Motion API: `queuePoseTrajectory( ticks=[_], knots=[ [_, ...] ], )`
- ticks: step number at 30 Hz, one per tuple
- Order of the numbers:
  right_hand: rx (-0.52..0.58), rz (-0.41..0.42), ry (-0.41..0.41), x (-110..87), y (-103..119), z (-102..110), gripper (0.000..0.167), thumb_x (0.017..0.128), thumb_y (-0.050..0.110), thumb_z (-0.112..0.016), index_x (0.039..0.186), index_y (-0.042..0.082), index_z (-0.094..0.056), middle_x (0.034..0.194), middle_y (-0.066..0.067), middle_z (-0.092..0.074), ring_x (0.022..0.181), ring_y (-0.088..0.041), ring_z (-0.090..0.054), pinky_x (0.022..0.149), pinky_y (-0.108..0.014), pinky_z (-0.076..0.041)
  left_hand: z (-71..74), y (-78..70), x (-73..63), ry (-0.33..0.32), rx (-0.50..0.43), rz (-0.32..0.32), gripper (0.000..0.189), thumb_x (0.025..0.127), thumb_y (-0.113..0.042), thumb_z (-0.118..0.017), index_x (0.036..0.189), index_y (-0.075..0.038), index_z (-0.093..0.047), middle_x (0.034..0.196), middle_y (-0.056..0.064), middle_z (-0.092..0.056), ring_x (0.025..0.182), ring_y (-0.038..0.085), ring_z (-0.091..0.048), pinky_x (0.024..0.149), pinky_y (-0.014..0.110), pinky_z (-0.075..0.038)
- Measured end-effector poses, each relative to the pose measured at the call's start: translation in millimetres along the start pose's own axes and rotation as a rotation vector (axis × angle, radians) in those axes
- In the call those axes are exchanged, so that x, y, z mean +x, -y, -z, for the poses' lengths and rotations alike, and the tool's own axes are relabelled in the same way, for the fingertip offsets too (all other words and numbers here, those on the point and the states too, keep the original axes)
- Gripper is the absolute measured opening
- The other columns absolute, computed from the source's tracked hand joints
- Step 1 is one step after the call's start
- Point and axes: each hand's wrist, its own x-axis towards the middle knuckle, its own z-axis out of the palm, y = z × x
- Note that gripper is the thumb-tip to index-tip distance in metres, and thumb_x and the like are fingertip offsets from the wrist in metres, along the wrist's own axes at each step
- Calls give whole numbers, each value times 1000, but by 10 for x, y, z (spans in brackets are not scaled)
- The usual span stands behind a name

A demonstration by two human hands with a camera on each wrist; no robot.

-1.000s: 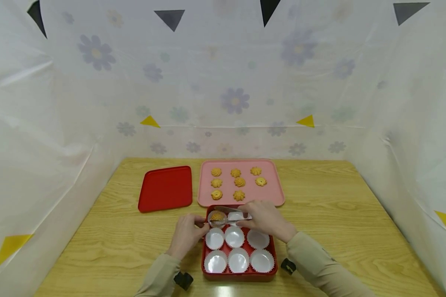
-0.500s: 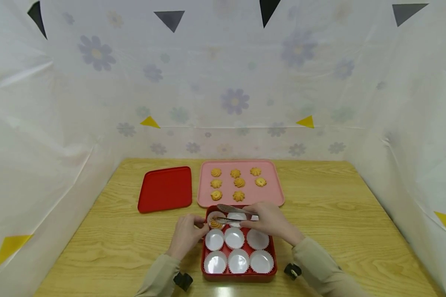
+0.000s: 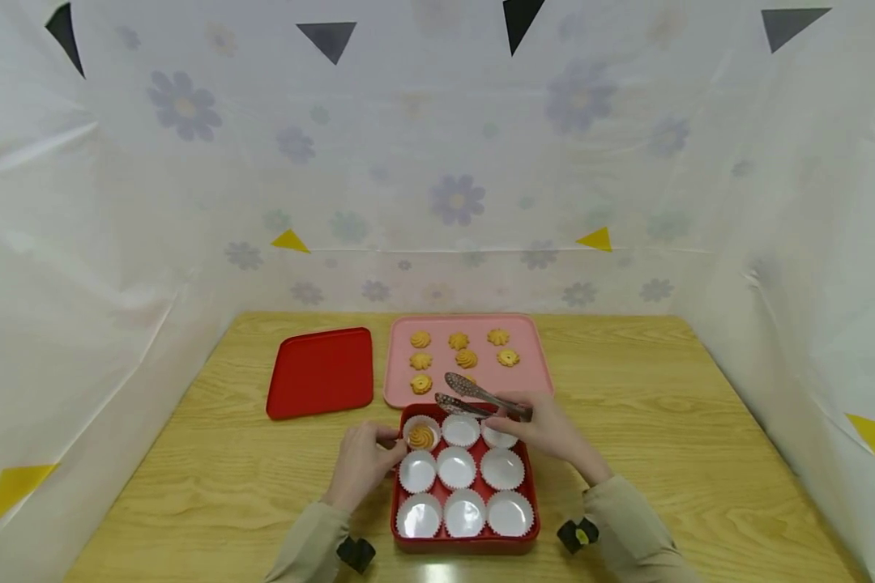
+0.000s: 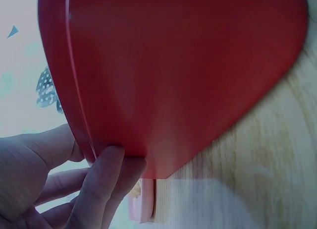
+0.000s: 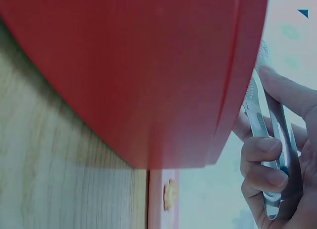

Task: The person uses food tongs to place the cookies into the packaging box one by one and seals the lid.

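though wrist views hide them, head shows cups (image 3: 456, 468)

Both forearms, in khaki sleeves (image 3: 309, 538), slant inward from the near edge toward each other, each wrist bare just past its cuff. The left hand (image 3: 364, 460) is bent into a pinch, its thumb set opposite two fingers (image 4: 99, 182) that lie side by side in the left wrist view. The right hand (image 3: 543, 425) reaches slightly farther forward, its fingers (image 5: 265, 152) curled in a grip and its thumb (image 5: 286, 90) extended above them.
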Motion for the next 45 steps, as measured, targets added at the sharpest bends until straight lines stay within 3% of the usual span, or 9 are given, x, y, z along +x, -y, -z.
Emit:
queuePoseTrajectory(
  ticks=[8, 15, 20, 25, 31, 34, 39, 41, 45],
  knots=[
    [-4, -178, -175, 19, -98, 157, 41, 91, 25, -74, 121, -1, -68, 98, -16, -72, 74, -12, -59, 59, -22, -46, -17, 18, -7, -24, 17, -24, 14, 77, -10, -76, 89, -6, -82, 84, 5, -79, 77, 13, -63, 70, 26, -47],
    [-217, -259, -256, 136, -103, 349, 44, 94, 28, -69, 122, -6, -67, 87, -14, -68, 63, -14, -47, 52, -26, -37, -12, 32, -7, -32, 16, -24, 10, 77, -11, -76, 85, -7, -81, 79, 3, -78, 76, 13, -64, 70, 26, -48],
    [-340, -379, -204, 252, -122, 449, 32, 95, 29, -66, 99, -3, -70, 62, -1, -52, 52, -13, -42, 49, -27, -33, 2, 28, 1, -41, 9, -29, 8, 78, -11, -75, 82, -7, -81, 77, 2, -76, 72, 12, -61, 68, 23, -46],
    [-438, -473, -126, 373, -162, 513, 34, 95, 29, -64, 70, 11, -50, 60, 1, -40, 52, -13, -39, 49, -27, -32, 3, 29, 5, -36, -2, -35, 10, 78, -9, -75, 85, -6, -81, 81, 5, -78, 73, 14, -62, 68, 23, -46],
    [-510, -497, -71, 509, -184, 555, 35, 96, 35, -63, 71, 12, -53, 67, -4, -51, 57, -16, -44, 50, -29, -35, -4, 33, -1, -30, 4, -40, 15, 78, -9, -76, 90, -4, -81, 85, 7, -79, 74, 14, -61, 69, 25, -46],
    [-533, -486, -56, 568, -167, 559, 31, 96, 34, -63, 83, 7, -63, 81, -13, -64, 64, -20, -48, 51, -30, -37, -6, 31, -3, -30, 3, -40, 16, 78, -9, -76, 91, -3, -81, 85, 8, -79, 74, 14, -60, 69, 25, -46],
    [-527, -514, -29, 658, -134, 551, 48, 92, 52, -63, 107, 7, -71, 99, -19, -71, 69, -21, -50, 52, -31, -35, -5, 26, -12, -28, -1, -33, 14, 78, -9, -76, 90, -3, -81, 83, 7, -78, 70, 11, -55, 66, 22, -43],
    [-530, -533, -16, 685, -114, 549, 48, 92, 54, -64, 103, 8, -71, 92, -15, -68, 68, -20, -49, 52, -31, -35, -5, 26, -14, -25, -3, -31, 13, 79, -9, -75, 89, -4, -81, 81, 6, -78, 68, 9, -53, 64, 21, -42],
    [-564, -550, 9, 715, -75, 554, 39, 94, 42, -65, 74, 11, -53, 70, -5, -49, 65, -18, -45, 53, -32, -34, -3, 21, -11, -22, -7, -25, 11, 80, -9, -74, 87, -5, -81, 77, 4, -76, 65, 8, -50, 61, 20, -40]
  ],
)
